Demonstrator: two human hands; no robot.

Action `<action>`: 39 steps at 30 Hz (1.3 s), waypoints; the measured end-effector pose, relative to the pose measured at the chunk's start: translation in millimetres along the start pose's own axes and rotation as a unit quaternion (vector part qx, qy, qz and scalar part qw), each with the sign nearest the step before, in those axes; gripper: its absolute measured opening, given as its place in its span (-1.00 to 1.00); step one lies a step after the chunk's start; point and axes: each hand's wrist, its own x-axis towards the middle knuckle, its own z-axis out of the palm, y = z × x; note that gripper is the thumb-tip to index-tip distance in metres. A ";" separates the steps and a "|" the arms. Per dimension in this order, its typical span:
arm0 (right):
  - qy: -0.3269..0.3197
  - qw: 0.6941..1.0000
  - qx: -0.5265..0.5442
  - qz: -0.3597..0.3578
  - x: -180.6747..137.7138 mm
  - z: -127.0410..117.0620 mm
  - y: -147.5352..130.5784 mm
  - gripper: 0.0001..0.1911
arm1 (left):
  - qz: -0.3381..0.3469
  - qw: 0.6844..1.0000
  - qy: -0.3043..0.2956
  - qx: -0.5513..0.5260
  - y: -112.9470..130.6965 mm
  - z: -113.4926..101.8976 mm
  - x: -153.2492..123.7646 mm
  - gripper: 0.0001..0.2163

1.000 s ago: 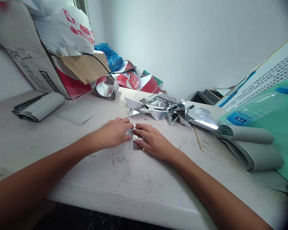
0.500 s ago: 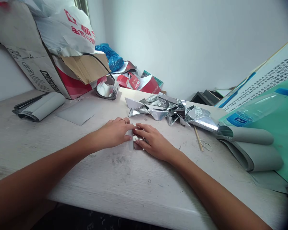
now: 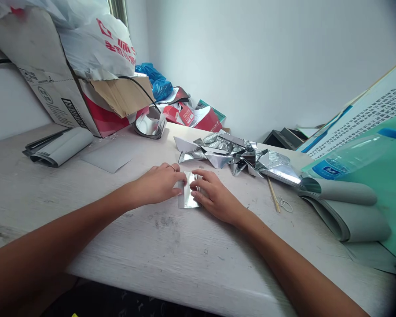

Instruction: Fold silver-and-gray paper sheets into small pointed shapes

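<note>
A small folded sheet of silver foil paper [image 3: 190,200] lies flat on the table, with a dull grey strip along its left side. My left hand [image 3: 163,184] grips the left edge, thumb and index finger close together at the paper. On the other side, the curled fingers of my right hand [image 3: 214,193] hold the right part and hide that edge. Beyond the hands lies a heap of folded silver foil pieces [image 3: 219,159]. To the left rests a flat grey sheet [image 3: 107,155].
Rolled grey sheets [image 3: 64,145] lie at the left, and a folded stack [image 3: 356,215] at the right. A thin wooden stick [image 3: 273,194] sits beside rubber bands [image 3: 285,204]. A cardboard box [image 3: 62,97], a foil roll [image 3: 148,125] and a plastic bottle [image 3: 356,154] stand farther back.
My right fingers have shifted slightly right, and more of the shiny foil face shows between the hands. My left hand stays at the left edge. The view has tilted slightly.
</note>
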 end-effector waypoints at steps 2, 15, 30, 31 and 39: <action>-0.001 1.000 -0.003 -0.003 0.4 0.9 1.1 -0.86 | 0.001 1.000 -0.003 0.004 -0.2 0.6 0.0 -0.71; -0.004 1.000 0.003 0.006 2.2 1.4 -1.0 -0.91 | -0.003 0.999 0.027 0.019 4.3 7.3 -0.5 -0.73; -0.002 1.000 0.001 0.008 2.3 2.1 3.3 -0.84 | -0.009 0.996 0.052 0.073 21.0 15.8 0.7 -0.78; -0.003 1.000 0.002 0.008 2.5 1.3 4.1 -0.81 | -0.007 0.996 0.051 0.076 21.5 15.6 0.6 -0.78; -0.004 1.000 0.003 -0.006 4.3 -2.0 11.2 -0.74 | 0.020 0.995 0.053 0.084 25.1 13.6 -1.1 -0.81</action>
